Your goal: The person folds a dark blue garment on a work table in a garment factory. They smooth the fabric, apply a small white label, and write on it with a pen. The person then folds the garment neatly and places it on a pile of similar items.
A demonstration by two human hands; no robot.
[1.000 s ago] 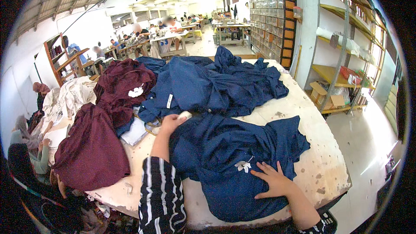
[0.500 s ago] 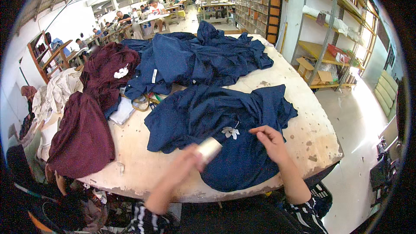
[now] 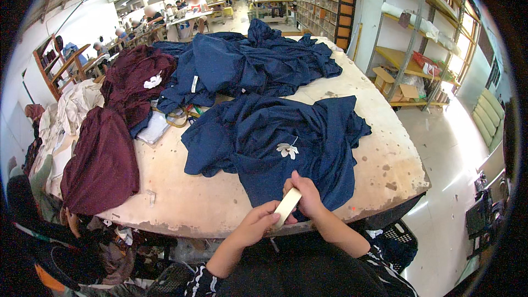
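A pale cream roll [image 3: 287, 208] is sitting between the two hands, just off the near edge of the front navy garment [image 3: 258, 154], which is serving here as the landmark. The roll is showing its narrow side, and its long axis is slanting, the lower end pointing toward the wearer's left and the upper end pointing away and rightward, toward the garment. The left hand [image 3: 258, 223] is pinching the lower end between thumb and fingers, while the right hand [image 3: 307, 197] is gripping the upper end from the right, its thumb pointing up and some of its fingers hiding behind the roll. Since both are touching it, neither hand is lying nearer. On the garment, beyond the roll, a white flower-shaped piece [image 3: 286, 149] is resting with a thin stem. Behind the garment, a heap of navy cloth [image 3: 231, 69] is covering the far part of the pale tabletop [image 3: 393, 157]. Left of the garment, folded white sheets [image 3: 153, 128] are lying near a maroon garment [image 3: 104, 159], and cream cloth [image 3: 81, 103] is spreading farther left. Well to the garment's right, past the tabletop, metal-framed shelves [image 3: 404, 58] are standing.
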